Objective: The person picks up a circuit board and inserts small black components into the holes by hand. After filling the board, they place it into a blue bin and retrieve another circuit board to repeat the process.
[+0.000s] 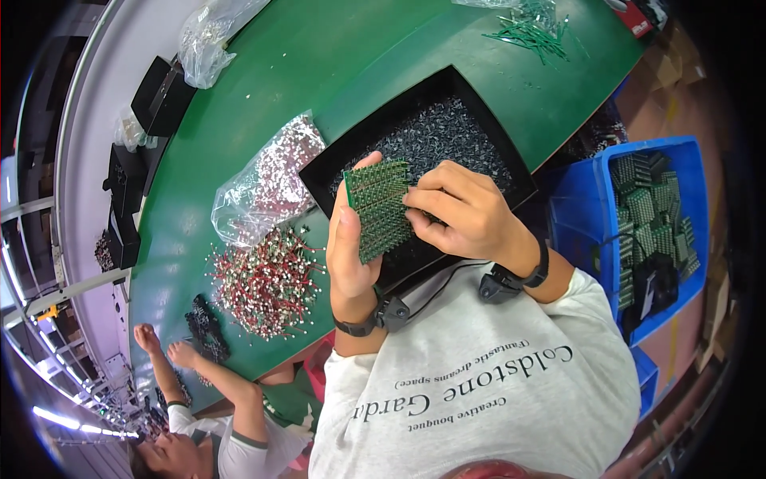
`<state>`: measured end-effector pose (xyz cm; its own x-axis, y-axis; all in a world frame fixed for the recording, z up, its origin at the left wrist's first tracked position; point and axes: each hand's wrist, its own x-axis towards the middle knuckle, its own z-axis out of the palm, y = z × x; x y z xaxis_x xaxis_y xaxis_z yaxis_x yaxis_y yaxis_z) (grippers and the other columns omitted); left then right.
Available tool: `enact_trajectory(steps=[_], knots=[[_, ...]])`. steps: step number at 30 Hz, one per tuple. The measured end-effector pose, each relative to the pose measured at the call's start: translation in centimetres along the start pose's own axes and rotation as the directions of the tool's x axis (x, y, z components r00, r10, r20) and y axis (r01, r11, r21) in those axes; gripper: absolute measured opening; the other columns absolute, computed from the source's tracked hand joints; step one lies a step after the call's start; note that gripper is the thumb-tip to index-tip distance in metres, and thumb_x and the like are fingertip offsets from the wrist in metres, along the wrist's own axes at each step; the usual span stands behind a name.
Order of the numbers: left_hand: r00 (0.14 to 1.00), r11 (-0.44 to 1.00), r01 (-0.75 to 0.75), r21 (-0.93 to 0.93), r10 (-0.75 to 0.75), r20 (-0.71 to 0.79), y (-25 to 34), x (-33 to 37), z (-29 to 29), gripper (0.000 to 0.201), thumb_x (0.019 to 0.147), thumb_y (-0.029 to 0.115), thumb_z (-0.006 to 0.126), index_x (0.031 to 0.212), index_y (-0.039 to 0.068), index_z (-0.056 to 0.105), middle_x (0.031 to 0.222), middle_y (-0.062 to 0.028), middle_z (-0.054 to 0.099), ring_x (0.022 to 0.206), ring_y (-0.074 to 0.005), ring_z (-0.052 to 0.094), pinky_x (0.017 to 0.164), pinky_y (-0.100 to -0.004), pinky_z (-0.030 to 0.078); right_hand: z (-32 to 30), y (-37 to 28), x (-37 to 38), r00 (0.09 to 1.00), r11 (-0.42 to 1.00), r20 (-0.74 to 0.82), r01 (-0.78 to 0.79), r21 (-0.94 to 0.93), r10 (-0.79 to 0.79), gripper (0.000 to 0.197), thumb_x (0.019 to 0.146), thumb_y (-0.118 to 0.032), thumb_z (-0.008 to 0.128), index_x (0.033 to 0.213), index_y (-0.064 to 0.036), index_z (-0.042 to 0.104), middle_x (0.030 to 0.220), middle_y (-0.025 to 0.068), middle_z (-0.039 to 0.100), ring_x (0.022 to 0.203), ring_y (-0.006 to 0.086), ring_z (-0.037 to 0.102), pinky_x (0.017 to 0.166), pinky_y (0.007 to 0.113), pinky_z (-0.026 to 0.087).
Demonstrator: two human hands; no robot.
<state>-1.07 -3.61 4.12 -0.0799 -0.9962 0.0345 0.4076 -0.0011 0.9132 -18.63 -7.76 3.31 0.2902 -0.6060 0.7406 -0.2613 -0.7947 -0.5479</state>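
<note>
My left hand point(351, 247) is closed round the left edge of a green circuit board panel point(380, 206), with the thumb along its near side. The panel stands tilted, and rows of small parts cover its face. At the panel's right edge is my right hand point(463, 207), its thumb and fingers pinched together; what sits between the fingertips is too small to make out. Both hands are above the near part of a black tray point(447, 120) holding many small dark pieces. Each wrist wears a black strap with a small dark device.
Left of the tray lie a clear bag of small white parts point(279, 176) and a heap of red-and-white wired parts point(267, 283). A blue bin point(594, 215) full of board panels stands at the right. Green strips point(535, 36) lie far back. A co-worker point(231, 415) sits at lower left.
</note>
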Motion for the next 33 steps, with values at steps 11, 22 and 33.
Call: enact_trajectory(steps=[11, 22, 33], knots=[[1.0, 0.999, 0.012, 0.037, -0.012, -0.003, 0.19, 0.1, 0.04, 0.074, 0.104, 0.053, 0.039, 0.15, -0.006, 0.034, 0.132, -0.0171, 0.058, 0.12, -0.0248, 0.059, 0.103, -0.0384, 0.047, 0.28, 0.37, -0.12, 1.0, 0.999, -0.008, -0.023, -0.027, 0.022, 0.026, 0.064, 0.008, 0.076, 0.087, -0.0002, 0.067, 0.081, 0.0082, 0.063, 0.065, 0.0241, 0.062, 0.056, 0.033, 0.052], [0.999, 0.998, 0.031, 0.054, -0.032, 0.015, 0.09, -0.05, 0.07, 0.073, 0.105, 0.052, 0.038, 0.15, -0.005, 0.033, 0.131, -0.0168, 0.058, 0.119, -0.0243, 0.06, 0.103, -0.0386, 0.047, 0.5, 0.06, -0.42, 0.999, 1.0, 0.04, -0.007, -0.019, 0.008, 0.024, 0.064, 0.009, 0.075, 0.085, 0.0006, 0.066, 0.08, 0.0092, 0.063, 0.064, 0.0246, 0.062, 0.056, 0.033, 0.052], [1.0, 0.999, 0.023, 0.026, -0.024, 0.017, 0.17, 0.27, 0.42, 0.074, 0.104, 0.052, 0.038, 0.15, -0.005, 0.032, 0.133, -0.0181, 0.057, 0.121, -0.0256, 0.058, 0.104, -0.0387, 0.046, 0.02, -0.09, 0.32, 1.0, 0.999, -0.006, -0.005, -0.035, 0.005, 0.028, 0.063, 0.007, 0.078, 0.089, -0.0006, 0.068, 0.08, 0.0078, 0.064, 0.063, 0.0238, 0.062, 0.056, 0.033, 0.052]])
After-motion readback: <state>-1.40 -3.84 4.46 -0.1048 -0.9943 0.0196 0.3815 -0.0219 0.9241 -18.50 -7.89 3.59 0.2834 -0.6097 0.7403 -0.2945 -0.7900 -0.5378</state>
